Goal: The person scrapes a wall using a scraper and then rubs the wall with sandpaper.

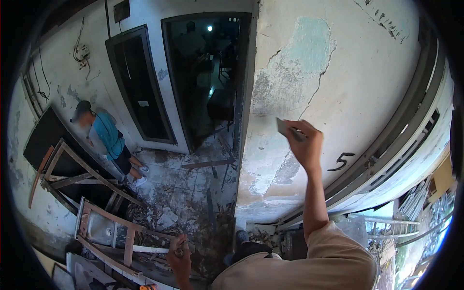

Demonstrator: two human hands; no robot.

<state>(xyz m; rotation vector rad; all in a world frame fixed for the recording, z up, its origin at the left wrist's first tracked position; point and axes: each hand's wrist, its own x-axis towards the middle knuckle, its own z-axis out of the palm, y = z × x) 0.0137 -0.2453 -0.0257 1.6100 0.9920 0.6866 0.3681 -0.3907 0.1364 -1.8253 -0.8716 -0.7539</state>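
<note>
My right hand [305, 145] is raised against the white wall, its fingers wrapped round a flat grey scraper [286, 129]. The scraper's tip points up and left, near the wall's peeling surface [278, 94]; whether it touches cannot be told. Low in the view, my left hand [179, 261] hangs beside a wooden frame [129, 241], its fingers bent upward. Whether anything lies between those fingers is too unclear to tell. A long crack runs down the wall just above and left of my right hand.
Another person [112, 137] in a blue and grey top stands at the left wall. Broken wooden frames [87, 169] lean beside them. Rubble [166, 217] litters the tiled floor. A dark doorway [203, 82] opens ahead, and a window ledge [386, 159] curves along the right.
</note>
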